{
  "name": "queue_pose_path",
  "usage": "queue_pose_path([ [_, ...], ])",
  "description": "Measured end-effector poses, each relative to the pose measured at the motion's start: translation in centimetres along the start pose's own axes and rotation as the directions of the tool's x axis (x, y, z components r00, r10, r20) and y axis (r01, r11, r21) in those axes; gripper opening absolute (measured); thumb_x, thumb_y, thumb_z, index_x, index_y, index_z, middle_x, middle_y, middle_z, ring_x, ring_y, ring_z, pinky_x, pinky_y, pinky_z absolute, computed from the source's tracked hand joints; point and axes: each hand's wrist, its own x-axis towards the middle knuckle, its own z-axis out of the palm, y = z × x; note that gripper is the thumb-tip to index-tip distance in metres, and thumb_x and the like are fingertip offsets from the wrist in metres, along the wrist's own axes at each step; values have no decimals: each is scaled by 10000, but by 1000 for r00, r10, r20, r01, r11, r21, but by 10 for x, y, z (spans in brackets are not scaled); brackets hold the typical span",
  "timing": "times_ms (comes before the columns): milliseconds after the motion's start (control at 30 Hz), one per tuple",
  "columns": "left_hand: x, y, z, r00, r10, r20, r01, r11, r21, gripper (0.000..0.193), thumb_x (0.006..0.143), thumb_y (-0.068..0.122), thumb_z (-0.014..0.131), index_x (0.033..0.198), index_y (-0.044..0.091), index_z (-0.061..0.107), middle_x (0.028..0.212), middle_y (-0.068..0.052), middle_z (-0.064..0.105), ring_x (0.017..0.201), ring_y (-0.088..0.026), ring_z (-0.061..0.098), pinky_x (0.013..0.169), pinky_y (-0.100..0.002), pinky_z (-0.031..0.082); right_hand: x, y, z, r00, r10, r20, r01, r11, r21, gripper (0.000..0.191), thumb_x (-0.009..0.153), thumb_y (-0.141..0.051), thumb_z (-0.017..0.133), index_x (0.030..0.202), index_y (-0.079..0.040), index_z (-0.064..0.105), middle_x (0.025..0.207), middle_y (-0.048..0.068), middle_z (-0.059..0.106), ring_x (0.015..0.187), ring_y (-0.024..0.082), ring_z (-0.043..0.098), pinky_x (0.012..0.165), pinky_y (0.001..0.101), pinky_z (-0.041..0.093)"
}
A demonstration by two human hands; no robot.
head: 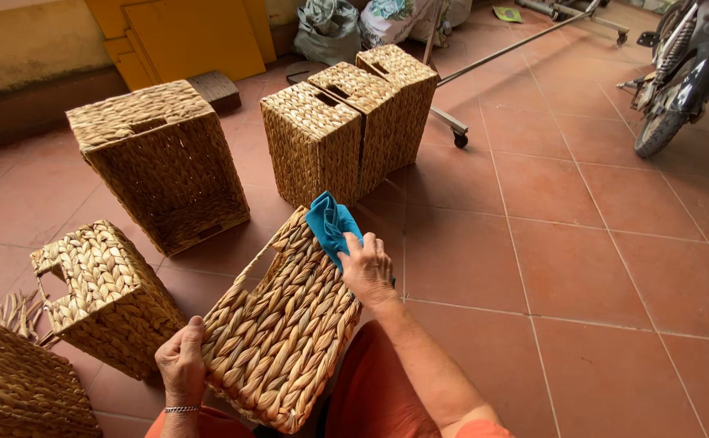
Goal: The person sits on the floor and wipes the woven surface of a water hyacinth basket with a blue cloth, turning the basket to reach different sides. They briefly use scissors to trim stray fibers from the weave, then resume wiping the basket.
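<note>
Floor: terracotta tiles (582,268) with pale joints, going up to a low yellowish wall (14,49) at the far left.
Room things: a motorbike (679,73) at the top right, a metal frame on wheels (484,61), orange boards (192,32) leaning on the wall, full sacks (330,28) behind.
Other baskets: a large woven one (164,162) lying tilted, three tall ones (346,130) standing side by side, two smaller (103,296) at the left.
Cut off: the lowest left basket (14,389) and the motorbike pass out of the picture; the person's legs are mostly hidden.
Held basket: the woven basket (281,324) lies tilted over the lap, between both hands.
Left hand: the left hand (180,361) grips its near lower edge.
Right hand: the right hand (368,268) presses a blue cloth (332,223) on its upper end.
</note>
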Motion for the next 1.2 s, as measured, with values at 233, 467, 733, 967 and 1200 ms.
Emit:
queue_pose_path([
  [233,9,-2,-10,991,-52,-120,58,997,51,589,1165,363,551,748,-47,621,642,15,498,610,-80,387,572,-269,328,-46,-135,-36,887,-421,190,345,878,333,175,822,-3,576,985,-56,541,791,112,515,709,248,527,517,411,457],
  [467,4,8,-17,998,-25,-63,20,997,-76,394,1085,342,532,908,28,692,838,49,652,731,-36,527,655,-205,441,-42,-142,-25,815,-557,157,499,814,296,144,916,-24,546,1034,-80,605,739,90,483,707,227,521,492,395,441],
  [733,0,-9,-11,992,-106,-73,106,994,-2,480,1124,293,609,765,-24,644,701,29,520,645,-69,396,565,-257,334,22,7,21,998,-60,-28,59,998,-17,327,851,-184,721,1125,-17,658,897,211,616,748,307,622,484,370,550],
  [967,-2,-2,0,989,-53,-138,48,998,-42,472,1132,259,605,750,-18,626,709,33,564,635,-61,427,564,-247,368,-61,-83,-47,976,-196,100,189,979,74,98,902,-90,627,948,-64,544,795,131,564,663,257,576,434,383,484],
  [1200,-4,6,-16,987,-119,-109,109,990,-86,393,1099,258,602,853,-37,685,774,28,651,677,-53,523,606,-223,430,-117,-144,-69,827,-552,105,449,763,465,227,928,-86,649,1151,-88,607,821,114,500,762,262,572,557,401,486],
])
